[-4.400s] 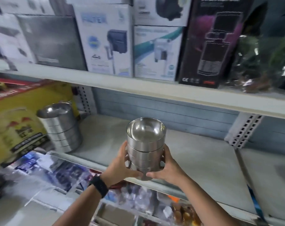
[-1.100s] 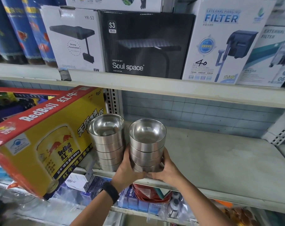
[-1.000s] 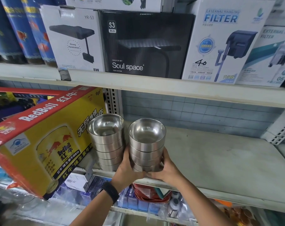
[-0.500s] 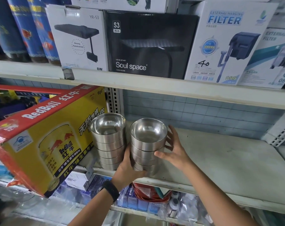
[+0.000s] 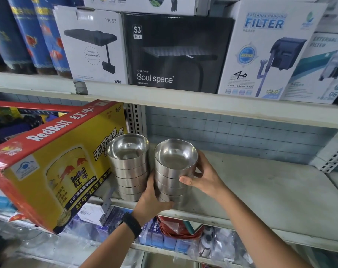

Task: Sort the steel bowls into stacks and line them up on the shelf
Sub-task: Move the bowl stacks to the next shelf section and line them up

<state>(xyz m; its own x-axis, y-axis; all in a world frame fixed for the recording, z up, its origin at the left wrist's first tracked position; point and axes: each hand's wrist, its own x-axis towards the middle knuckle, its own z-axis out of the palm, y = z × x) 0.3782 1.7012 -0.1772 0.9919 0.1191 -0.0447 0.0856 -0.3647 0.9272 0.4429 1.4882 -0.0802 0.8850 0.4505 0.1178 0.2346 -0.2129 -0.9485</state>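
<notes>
Placing step: 2nd stack of shiny steel bowls sits right of yellow cardboard carton.
L hand grips base, R hand clasps top; next, prob. let go gently.

Your two bowl stacks are standing side by side on the shelf, the carton sitting left of them.

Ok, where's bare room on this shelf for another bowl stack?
Bare shelf runs right of the held bowl stack, bordered by the tiled back wall, the perforated bracket at far right and the front edge. Left is crowded: the other bowl stack sits beside the Red Bull carton, and the left grip fills the gap between stacks.
</notes>
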